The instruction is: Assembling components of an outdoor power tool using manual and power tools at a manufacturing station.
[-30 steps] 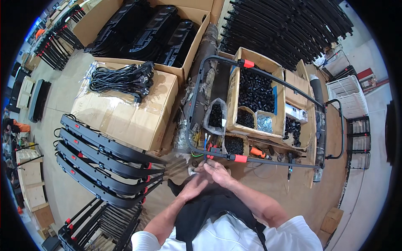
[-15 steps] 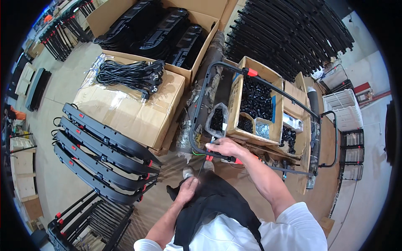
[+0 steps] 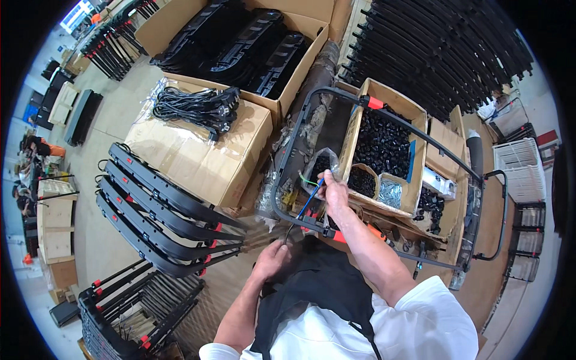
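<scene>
A black tubular frame [image 3: 278,180] with red fittings lies in front of me, reaching over the parts boxes. My left hand [image 3: 272,259], low in front of my apron, is closed on a thin black cable [image 3: 289,231]. From the cable's end run a blue wire [image 3: 310,200] and a short green wire [image 3: 307,179]. Inside the frame, my right hand [image 3: 333,193] pinches the upper end of the blue wire beside a clear plastic bag [image 3: 326,157] of black pieces. Its fingers partly hide the wire's tip.
An open carton [image 3: 355,146] of small black parts stands to the right. Coiled black power cords [image 3: 195,108] lie on a closed cardboard box [image 3: 198,150]. Curved black bars [image 3: 162,210] are stacked at left; a large carton [image 3: 294,75] of black panels stands behind.
My right hand has left the frame's near rail and moved up and right, drawing the blue wire out straight. The left hand still grips the cable. The view has shifted slightly left.
</scene>
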Demonstrator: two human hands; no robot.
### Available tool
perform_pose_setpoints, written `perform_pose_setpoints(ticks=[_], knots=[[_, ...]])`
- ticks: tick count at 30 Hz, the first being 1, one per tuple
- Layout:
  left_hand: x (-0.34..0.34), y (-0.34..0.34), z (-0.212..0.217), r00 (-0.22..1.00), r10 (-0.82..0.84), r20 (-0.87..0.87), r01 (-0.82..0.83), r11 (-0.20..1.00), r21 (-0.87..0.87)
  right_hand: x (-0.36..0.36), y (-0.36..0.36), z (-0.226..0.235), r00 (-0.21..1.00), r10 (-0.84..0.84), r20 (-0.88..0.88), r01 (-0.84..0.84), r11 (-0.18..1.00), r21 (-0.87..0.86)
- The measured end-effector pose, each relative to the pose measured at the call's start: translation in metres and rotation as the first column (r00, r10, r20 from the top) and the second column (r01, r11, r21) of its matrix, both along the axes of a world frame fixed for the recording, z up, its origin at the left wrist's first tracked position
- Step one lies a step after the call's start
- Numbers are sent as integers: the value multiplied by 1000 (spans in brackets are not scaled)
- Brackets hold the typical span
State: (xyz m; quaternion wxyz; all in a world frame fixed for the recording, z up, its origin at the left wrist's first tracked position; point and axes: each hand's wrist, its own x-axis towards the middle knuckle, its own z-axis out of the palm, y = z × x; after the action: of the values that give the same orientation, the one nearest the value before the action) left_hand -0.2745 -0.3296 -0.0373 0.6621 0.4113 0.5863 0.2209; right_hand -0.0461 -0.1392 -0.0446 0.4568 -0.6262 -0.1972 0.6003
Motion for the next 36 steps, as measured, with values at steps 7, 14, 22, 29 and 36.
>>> perform_pose_setpoints(ticks=[7,14,22,29,36], knots=[[28,23,13,991,112,-80,-103,988,114,3,54,13,981,135,-142,-111,980,165],[52,41,16,964,223,-142,-205,970,133,13,9,13,754,657,25,-657,754,10],[45,46,0,970,238,-53,-233,969,87,-28,27,12,597,555,579,-708,704,56],[29,47,-18,984,177,2,-176,977,117,-35,32,11,520,530,670,-709,705,-8],[36,51,4,966,255,-36,-252,965,73,-37,33,14,506,555,660,-712,700,-43]])
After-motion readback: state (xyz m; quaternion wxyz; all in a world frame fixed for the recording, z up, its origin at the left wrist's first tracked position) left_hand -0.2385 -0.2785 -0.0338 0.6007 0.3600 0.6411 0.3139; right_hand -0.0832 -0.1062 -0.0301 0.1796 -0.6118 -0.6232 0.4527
